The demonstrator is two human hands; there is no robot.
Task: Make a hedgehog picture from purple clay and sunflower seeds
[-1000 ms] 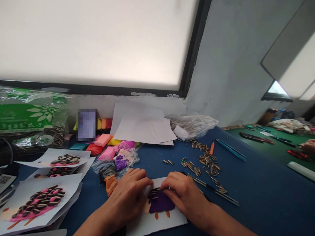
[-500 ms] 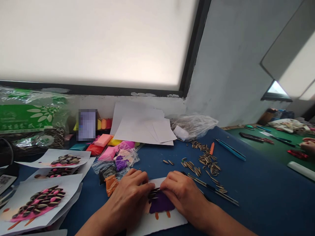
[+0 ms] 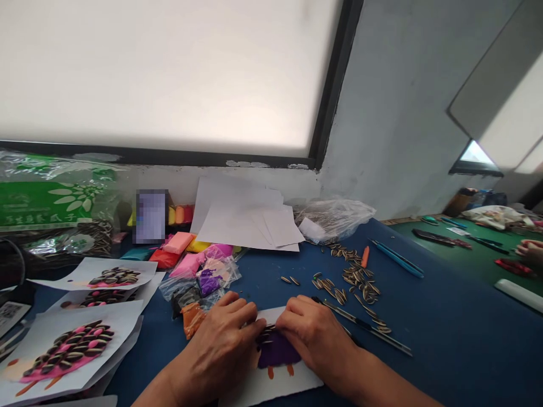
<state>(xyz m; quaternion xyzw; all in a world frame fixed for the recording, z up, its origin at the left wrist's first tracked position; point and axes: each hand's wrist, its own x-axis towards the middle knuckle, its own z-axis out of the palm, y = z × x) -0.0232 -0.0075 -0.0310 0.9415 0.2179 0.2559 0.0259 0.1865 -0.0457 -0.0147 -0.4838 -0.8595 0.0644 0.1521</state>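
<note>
Below me lies a white paper card [image 3: 271, 393] bearing a purple clay body [image 3: 279, 351] with two orange clay legs [image 3: 291, 370] and a pale head partly covered by my fingers. Several dark striped sunflower seeds [image 3: 266, 338] stick into its upper left part. My left hand [image 3: 223, 342] rests over the card's left side, thumb and fingers drawn together by the seeds; anything in them is hidden. From the right, my right hand [image 3: 314, 333] pinches at the end of a sunflower seed on the clay's upper edge, its fingertips close to the left hand's.
Loose sunflower seeds [image 3: 360, 282], a pen [image 3: 369, 325] and blue tweezers [image 3: 396, 257] lie to the right. Finished-looking seed pictures [image 3: 72, 350] are stacked left. Clay packets [image 3: 212, 277] and paper sheets [image 3: 250, 220] lie behind. Another person's hand [image 3: 530, 249] shows far right.
Both hands stay at the same spot over the card, with only slight finger movement. The surrounding objects have not moved.
</note>
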